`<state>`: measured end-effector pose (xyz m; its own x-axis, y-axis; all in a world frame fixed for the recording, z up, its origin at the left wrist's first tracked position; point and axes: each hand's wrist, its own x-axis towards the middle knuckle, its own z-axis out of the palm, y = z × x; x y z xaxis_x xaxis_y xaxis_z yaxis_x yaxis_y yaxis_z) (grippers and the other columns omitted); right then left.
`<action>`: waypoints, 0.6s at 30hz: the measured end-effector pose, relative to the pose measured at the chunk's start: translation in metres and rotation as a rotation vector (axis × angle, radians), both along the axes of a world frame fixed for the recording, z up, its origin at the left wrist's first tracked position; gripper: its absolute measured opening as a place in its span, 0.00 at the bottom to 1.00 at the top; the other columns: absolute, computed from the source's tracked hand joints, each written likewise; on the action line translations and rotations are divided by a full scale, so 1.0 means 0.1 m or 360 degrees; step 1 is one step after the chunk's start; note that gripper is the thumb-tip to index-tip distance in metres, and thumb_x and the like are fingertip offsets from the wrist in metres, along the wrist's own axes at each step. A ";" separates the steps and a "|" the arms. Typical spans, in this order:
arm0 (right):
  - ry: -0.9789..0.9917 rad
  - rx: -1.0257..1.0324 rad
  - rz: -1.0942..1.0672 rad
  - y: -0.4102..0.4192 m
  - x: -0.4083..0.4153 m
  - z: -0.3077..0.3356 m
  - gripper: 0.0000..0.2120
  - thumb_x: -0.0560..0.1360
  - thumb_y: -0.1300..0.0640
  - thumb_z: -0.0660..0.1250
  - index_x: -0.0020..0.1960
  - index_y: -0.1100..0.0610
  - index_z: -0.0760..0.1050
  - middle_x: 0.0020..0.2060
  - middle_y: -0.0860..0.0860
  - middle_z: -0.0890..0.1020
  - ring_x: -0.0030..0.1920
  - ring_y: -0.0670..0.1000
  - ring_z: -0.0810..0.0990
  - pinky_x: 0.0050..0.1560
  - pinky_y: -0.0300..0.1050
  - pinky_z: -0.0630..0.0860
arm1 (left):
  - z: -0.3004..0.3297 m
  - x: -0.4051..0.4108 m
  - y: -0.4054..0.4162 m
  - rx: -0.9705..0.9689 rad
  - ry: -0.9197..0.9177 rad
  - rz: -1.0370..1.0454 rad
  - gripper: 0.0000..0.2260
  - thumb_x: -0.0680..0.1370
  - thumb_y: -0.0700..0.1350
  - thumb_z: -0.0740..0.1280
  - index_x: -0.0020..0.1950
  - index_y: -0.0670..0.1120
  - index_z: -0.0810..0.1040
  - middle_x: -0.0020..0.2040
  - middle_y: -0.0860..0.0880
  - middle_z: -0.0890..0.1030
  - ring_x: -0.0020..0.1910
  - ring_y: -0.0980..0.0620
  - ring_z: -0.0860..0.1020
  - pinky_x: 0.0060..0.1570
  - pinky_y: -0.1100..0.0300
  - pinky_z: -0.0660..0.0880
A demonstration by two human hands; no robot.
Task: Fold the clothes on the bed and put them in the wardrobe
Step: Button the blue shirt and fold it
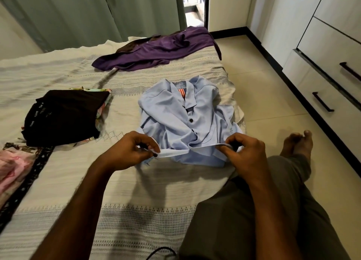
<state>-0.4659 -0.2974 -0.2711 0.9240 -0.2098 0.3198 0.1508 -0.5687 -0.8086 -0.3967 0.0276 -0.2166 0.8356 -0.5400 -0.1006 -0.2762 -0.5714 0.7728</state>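
a light blue button-up shirt (187, 119) is laid face up on the bed (136, 201), a little right of centre, collar at twelve o'clock and hem toward six. the hem is lifted off the bedspread and stretched between both hands: its left corner is pinched by the left hand (132, 150) between thumb and curled fingers, and its right corner is pinched the same way by the right hand (244, 152). the body of the shirt is rumpled, with creases bunched around the placket, and the sleeves cannot be made out clearly.

the step in hand is judged to be the folding of this shirt, at the point where the bottom edge is drawn taut before being carried up. the next move would call for the hem to be kept level and taken toward the collar at twelve o'clock, with the wrinkles smoothed first so the fold lies flat.

at nine o'clock from the shirt a stack of folded dark clothes (64, 115) is seen, apparently already done. at eleven o'clock a purple garment (156, 49) lies spread out and unfolded. a pink patterned cloth (13, 166) lies at the left edge. the wardrobe (322, 50), with drawers and dark handles, stands at two o'clock across the floor, so much of the task is judged to remain.
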 end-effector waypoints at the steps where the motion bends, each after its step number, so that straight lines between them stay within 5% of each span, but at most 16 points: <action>1: 0.0021 0.0001 0.0019 0.01 0.00 -0.01 0.07 0.69 0.55 0.79 0.39 0.54 0.82 0.33 0.41 0.81 0.38 0.42 0.81 0.39 0.32 0.75 | -0.01 0.00 0.01 0.0045 -0.0038 -0.0031 0.12 0.73 0.34 0.74 0.44 0.52 0.86 0.41 0.47 0.85 0.40 0.49 0.81 0.41 0.57 0.76; 5: 0.0128 -0.0016 0.0132 0.02 -0.01 -0.03 0.04 0.70 0.55 0.78 0.41 0.52 0.83 0.34 0.42 0.83 0.39 0.44 0.81 0.42 0.39 0.77 | -0.01 0.00 0.01 0.0136 -0.0116 0.0015 0.13 0.70 0.31 0.71 0.41 0.50 0.85 0.37 0.48 0.80 0.34 0.59 0.75 0.36 0.69 0.70; 12: 0.0320 -0.0216 0.0356 0.01 0.41 0.16 0.02 0.71 0.60 0.74 0.39 0.55 0.84 0.30 0.43 0.80 0.33 0.42 0.79 0.36 0.30 0.71 | -0.01 0.38 -0.06 0.0696 -0.0241 -0.0060 0.08 0.74 0.35 0.73 0.43 0.48 0.83 0.41 0.53 0.84 0.42 0.59 0.80 0.40 0.66 0.70; 15: 0.0463 -0.0617 0.0444 -0.01 1.17 0.47 0.04 0.73 0.59 0.71 0.41 0.57 0.83 0.32 0.47 0.80 0.34 0.45 0.77 0.39 0.38 0.73 | 0.16 0.99 -0.23 0.0958 -0.0515 0.0053 0.07 0.76 0.36 0.69 0.53 0.42 0.82 0.51 0.44 0.82 0.53 0.44 0.79 0.45 0.59 0.67; 18: 0.0257 -0.0932 0.0230 0.00 1.81 1.08 0.07 0.75 0.57 0.66 0.43 0.57 0.82 0.41 0.58 0.83 0.43 0.60 0.81 0.46 0.51 0.79 | 0.60 1.58 -0.38 0.0935 -0.0781 0.0306 0.09 0.77 0.35 0.67 0.56 0.38 0.80 0.55 0.36 0.80 0.57 0.35 0.77 0.52 0.50 0.72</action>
<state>-0.2847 -0.2973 -0.1632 0.9762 0.0889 0.1978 0.1613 -0.9075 -0.3879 -0.2390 -0.0099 -0.1570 0.9317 -0.3544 0.0795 -0.3625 -0.9206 0.1450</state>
